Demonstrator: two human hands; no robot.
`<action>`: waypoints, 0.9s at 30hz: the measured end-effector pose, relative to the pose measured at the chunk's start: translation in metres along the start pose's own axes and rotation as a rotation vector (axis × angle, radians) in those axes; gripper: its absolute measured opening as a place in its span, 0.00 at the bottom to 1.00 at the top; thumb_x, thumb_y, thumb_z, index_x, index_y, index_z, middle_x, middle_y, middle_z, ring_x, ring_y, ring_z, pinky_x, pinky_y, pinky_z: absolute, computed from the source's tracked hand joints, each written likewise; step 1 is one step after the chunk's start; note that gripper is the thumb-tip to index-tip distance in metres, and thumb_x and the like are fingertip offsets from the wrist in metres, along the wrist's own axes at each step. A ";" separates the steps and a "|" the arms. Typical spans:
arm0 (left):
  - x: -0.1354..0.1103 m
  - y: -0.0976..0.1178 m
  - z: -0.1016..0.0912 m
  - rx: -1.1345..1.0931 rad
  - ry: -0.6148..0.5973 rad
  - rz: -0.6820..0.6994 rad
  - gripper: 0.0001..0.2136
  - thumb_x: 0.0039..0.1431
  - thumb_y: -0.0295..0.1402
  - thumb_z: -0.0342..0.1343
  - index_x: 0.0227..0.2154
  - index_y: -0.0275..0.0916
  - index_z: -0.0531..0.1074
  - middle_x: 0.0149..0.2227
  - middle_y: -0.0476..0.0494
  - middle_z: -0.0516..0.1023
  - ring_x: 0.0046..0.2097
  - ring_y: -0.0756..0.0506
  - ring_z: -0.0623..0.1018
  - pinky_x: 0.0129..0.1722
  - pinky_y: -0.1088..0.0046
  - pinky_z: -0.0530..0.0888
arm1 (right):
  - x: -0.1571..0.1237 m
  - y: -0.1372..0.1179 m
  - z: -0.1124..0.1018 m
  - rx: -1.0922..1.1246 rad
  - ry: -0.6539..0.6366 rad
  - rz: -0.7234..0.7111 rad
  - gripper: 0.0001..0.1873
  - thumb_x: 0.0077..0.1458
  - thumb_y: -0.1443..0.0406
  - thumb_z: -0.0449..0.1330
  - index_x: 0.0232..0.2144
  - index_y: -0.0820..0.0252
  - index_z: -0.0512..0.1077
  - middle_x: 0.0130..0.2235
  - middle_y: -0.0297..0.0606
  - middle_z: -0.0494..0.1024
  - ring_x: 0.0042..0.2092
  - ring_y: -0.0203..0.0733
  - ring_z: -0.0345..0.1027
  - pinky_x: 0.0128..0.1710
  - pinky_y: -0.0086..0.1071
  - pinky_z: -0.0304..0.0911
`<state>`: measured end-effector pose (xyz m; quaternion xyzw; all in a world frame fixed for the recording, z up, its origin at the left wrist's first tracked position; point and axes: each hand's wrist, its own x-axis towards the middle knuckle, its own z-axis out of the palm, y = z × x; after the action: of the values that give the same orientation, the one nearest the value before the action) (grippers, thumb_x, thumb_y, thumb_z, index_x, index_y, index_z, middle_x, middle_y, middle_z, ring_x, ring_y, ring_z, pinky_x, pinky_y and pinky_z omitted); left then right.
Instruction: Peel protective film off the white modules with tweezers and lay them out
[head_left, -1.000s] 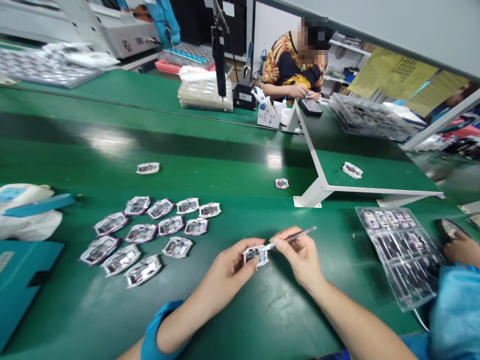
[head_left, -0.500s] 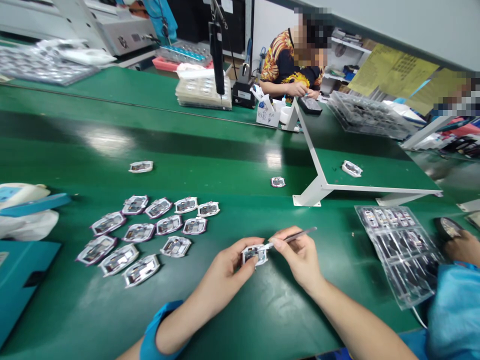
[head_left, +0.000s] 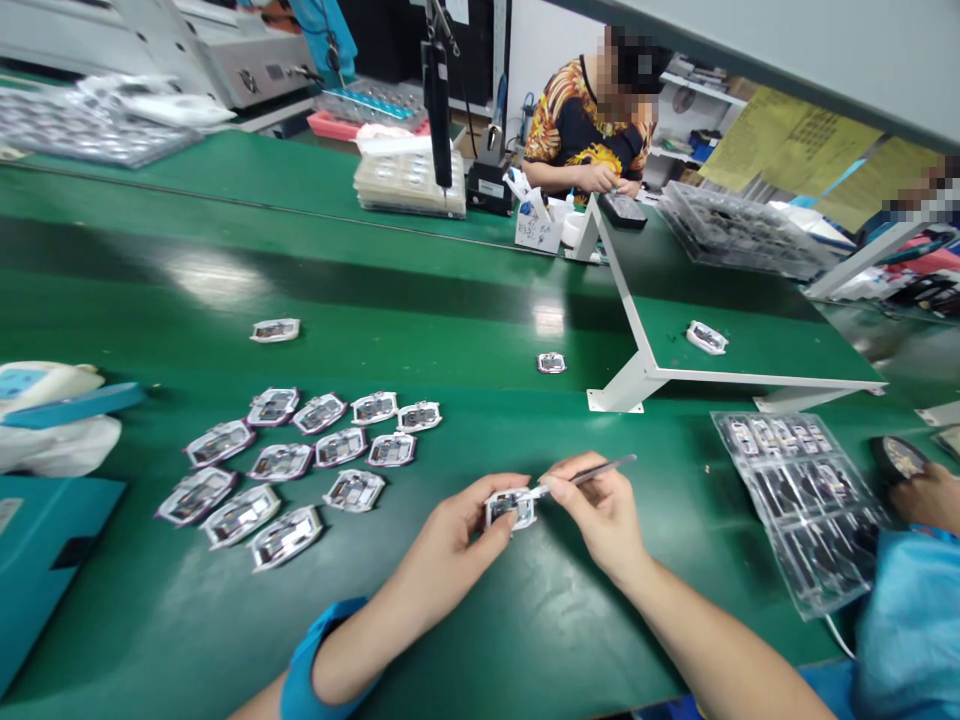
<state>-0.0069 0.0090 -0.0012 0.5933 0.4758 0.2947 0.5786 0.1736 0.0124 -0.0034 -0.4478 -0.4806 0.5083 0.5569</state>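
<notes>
My left hand (head_left: 463, 522) is closed around the edges of a small white device housing (head_left: 501, 508) with its inner electronics facing up. The thumb lies across its near side. In a pinch, my right hand (head_left: 596, 505) holds slim metal tweezers (head_left: 606, 467), whose back end points up and right. Their working end is at the housing's right edge; the fingers partly cover it, so I cannot tell what it grips. To the left, several similar housings (head_left: 279, 462) lie in loose rows, some with purple rims.
Single housings lie on the green strip behind (head_left: 275, 330) and on a raised stand (head_left: 637, 375). A clear blister tray (head_left: 799, 510) with parts is at the right, beside a co-worker's hand (head_left: 930, 495). Another person sits opposite. A blue bin (head_left: 52, 580) stands at the left.
The housings on the green strip behind have shifted slightly left. Both hands keep nearly the same pose on the housing and tweezers.
</notes>
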 end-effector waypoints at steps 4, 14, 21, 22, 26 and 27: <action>0.000 0.001 0.000 0.002 -0.013 -0.005 0.17 0.57 0.37 0.51 0.48 0.38 0.70 0.37 0.44 0.78 0.34 0.45 0.74 0.34 0.70 0.70 | 0.000 -0.001 0.000 -0.019 -0.002 -0.012 0.03 0.51 0.64 0.68 0.29 0.56 0.77 0.30 0.34 0.79 0.33 0.38 0.73 0.35 0.29 0.68; 0.000 0.009 0.001 -0.141 0.065 -0.060 0.17 0.55 0.38 0.56 0.46 0.38 0.72 0.31 0.47 0.77 0.31 0.46 0.73 0.32 0.72 0.70 | -0.001 -0.002 0.002 -0.088 0.006 -0.048 0.07 0.51 0.60 0.67 0.28 0.57 0.76 0.29 0.36 0.79 0.32 0.41 0.74 0.34 0.33 0.69; 0.003 0.005 0.009 -0.259 0.142 -0.093 0.15 0.56 0.41 0.56 0.41 0.37 0.73 0.30 0.48 0.74 0.28 0.49 0.70 0.29 0.74 0.68 | -0.004 0.003 0.006 -0.064 0.050 -0.033 0.03 0.52 0.64 0.67 0.29 0.56 0.76 0.29 0.34 0.79 0.32 0.39 0.73 0.35 0.32 0.68; 0.004 0.004 0.011 -0.263 0.154 -0.097 0.14 0.56 0.41 0.56 0.40 0.37 0.73 0.28 0.49 0.73 0.27 0.49 0.69 0.28 0.74 0.67 | -0.005 0.003 0.006 -0.067 0.051 -0.035 0.03 0.52 0.64 0.67 0.29 0.56 0.76 0.29 0.34 0.79 0.32 0.40 0.73 0.35 0.32 0.68; 0.005 0.005 0.014 -0.255 0.188 -0.101 0.14 0.55 0.43 0.56 0.38 0.37 0.73 0.25 0.52 0.70 0.25 0.50 0.66 0.27 0.75 0.65 | -0.007 0.004 0.007 -0.099 0.042 -0.079 0.03 0.54 0.64 0.66 0.30 0.56 0.76 0.31 0.36 0.79 0.34 0.41 0.74 0.36 0.34 0.69; 0.005 0.005 0.014 -0.259 0.189 -0.111 0.15 0.54 0.43 0.56 0.38 0.37 0.73 0.25 0.52 0.70 0.25 0.50 0.66 0.27 0.75 0.66 | -0.008 0.004 0.007 -0.120 0.034 -0.096 0.03 0.54 0.64 0.65 0.30 0.56 0.76 0.31 0.36 0.79 0.34 0.41 0.74 0.37 0.34 0.69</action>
<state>0.0083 0.0088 0.0007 0.4561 0.5182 0.3759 0.6182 0.1664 0.0053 -0.0070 -0.4652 -0.5216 0.4436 0.5610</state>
